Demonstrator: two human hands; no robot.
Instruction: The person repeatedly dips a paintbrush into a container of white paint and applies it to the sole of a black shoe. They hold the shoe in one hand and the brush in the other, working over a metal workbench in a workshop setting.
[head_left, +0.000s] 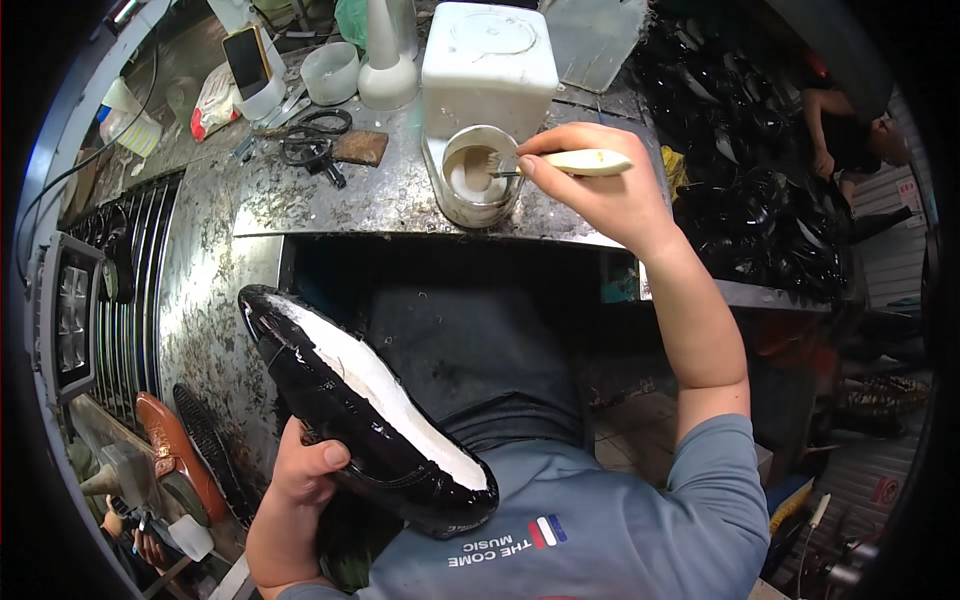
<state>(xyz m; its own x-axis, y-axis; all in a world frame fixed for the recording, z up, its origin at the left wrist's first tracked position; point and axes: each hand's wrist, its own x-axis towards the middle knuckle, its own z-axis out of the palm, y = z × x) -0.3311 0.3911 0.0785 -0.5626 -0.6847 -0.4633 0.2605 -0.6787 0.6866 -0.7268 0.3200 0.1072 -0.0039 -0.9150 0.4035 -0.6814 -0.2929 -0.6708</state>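
A glossy black shoe (365,410) lies sole-up across my lap, a broad white strip running along its underside. My left hand (305,462) grips the shoe from its near left side, the thumb pressed on the black upper. My right hand (605,185) holds a brush (585,162) by its pale handle. The bristles reach into a round pot (478,205) of whitish stuff at the bench's front edge. Just behind the pot stands a white plastic canister (490,70). How deep the bristles sit is hard to tell.
Black scissors (315,140) and a brown block (361,148) lie on the worn metal bench (380,205). A phone (246,62) stands at the back left. Brown shoe (180,455) is at left, by a lamp (72,318). Shiny black shoes (735,150) pile at right, near another person (850,125).
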